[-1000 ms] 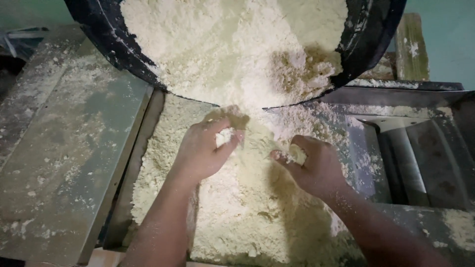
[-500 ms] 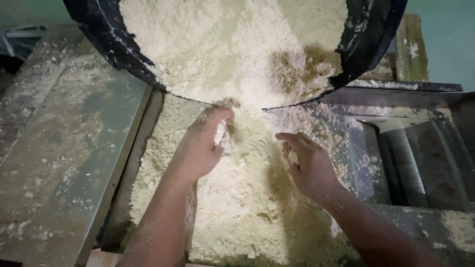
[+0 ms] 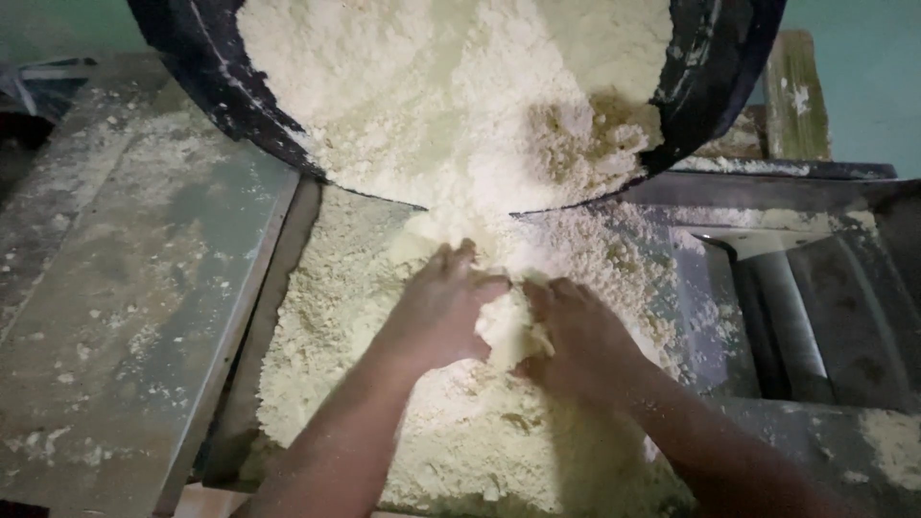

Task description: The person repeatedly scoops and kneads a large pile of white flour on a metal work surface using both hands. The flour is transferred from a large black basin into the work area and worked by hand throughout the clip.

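Both forearms are reaching in from the bottom, the left hand [image 3: 439,309] and right hand [image 3: 578,338] cupping toward each other, fingers curled, fingertips almost meeting.

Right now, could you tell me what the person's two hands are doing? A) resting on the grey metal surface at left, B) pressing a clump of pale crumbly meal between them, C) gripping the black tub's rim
B: the left hand and right hand cup a clump of pale meal between them, below the tilted black tub.
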